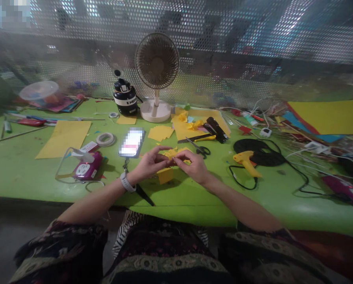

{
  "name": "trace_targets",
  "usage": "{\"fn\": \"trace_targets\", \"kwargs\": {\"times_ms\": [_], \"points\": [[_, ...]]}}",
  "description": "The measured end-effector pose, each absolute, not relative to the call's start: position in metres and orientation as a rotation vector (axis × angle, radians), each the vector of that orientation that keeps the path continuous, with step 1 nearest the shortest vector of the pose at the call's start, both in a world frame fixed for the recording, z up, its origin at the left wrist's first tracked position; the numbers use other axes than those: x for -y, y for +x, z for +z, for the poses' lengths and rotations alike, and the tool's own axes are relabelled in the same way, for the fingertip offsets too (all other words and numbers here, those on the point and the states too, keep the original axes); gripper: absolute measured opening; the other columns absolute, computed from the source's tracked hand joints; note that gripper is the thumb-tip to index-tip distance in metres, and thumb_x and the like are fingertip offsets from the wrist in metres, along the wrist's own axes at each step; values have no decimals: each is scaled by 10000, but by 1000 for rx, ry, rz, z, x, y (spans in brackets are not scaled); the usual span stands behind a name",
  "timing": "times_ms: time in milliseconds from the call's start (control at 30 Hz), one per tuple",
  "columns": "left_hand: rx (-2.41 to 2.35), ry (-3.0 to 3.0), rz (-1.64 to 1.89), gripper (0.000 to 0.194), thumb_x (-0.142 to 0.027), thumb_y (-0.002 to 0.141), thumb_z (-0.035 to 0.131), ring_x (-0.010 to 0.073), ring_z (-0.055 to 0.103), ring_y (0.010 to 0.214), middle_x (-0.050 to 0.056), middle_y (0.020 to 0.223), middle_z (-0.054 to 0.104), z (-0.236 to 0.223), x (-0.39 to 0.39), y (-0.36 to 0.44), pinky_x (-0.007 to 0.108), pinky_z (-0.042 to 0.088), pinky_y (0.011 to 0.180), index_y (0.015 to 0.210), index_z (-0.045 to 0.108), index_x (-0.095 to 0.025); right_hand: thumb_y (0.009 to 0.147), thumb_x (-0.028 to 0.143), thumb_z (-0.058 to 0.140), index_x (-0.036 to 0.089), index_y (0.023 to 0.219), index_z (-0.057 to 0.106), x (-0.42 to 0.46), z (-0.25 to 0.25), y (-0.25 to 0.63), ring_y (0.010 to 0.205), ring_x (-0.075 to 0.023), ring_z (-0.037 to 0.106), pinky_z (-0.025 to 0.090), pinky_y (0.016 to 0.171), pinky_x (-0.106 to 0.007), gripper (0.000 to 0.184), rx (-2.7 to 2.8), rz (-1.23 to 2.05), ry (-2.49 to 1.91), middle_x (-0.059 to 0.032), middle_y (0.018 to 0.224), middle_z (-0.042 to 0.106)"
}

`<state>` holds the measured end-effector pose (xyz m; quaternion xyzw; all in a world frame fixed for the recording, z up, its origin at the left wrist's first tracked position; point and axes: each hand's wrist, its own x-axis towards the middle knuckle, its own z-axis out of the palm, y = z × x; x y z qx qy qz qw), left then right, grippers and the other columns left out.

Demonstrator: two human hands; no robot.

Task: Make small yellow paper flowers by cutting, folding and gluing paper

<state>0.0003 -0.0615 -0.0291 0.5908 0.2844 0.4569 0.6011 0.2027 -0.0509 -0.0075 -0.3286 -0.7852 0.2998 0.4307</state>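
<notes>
Both my hands meet over the green table, pinching a small piece of yellow paper (171, 153) between their fingertips. My left hand (149, 163), with a pale watch band at the wrist, grips it from the left. From the right, my right hand (192, 166) holds the same piece with thumb and finger together. The fingers hide part of its shape. Just below them lies a yellow-orange paper square (165, 176). Dark-handled scissors (200, 150) rest beyond my right hand, near a yellow cutter (205, 137) and a black stapler (216, 130).
A white fan (156, 110) and a dark bottle (125, 98) stand at the back. Left are a phone (131, 142), a tape roll (105, 139) and a purple power socket (89, 166). A yellow glue gun (247, 163) with a black cord lies right. Stacked yellow squares (160, 133) lie ahead.
</notes>
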Motion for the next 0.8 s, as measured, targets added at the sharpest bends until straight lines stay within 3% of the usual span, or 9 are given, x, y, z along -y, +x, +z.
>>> {"fn": "trace_targets", "kwargs": {"times_ms": [133,267,467,800], "points": [[-664,1369,1061,514,-274,848,729,216,749,949,110,973,776,-29,61,0,340,605,890,1291,508,-137,902,346,644,199,888,644,51,-8,202,743,-155,679,560,702,-298,147,1923,840,-840,-27,824,723],[-691,1340,1051,534,-261,840,736,206,749,944,110,977,776,-30,61,0,340,603,893,1303,499,-141,837,471,705,199,983,581,49,-5,203,796,-173,687,566,712,-311,333,1752,1035,-958,-43,885,702],[-694,1264,1011,557,-267,815,761,189,756,885,90,916,778,-26,62,1,328,606,870,1290,503,-132,911,619,522,196,762,541,47,0,205,594,-131,591,476,592,-276,449,1867,1250,-1051,20,642,586],[-707,1136,866,612,-277,773,803,174,753,804,60,838,764,-20,61,-1,299,606,778,1277,487,-133,937,569,492,220,706,464,50,0,204,474,-114,427,343,471,-260,420,1981,1263,-1020,56,548,441]]}}
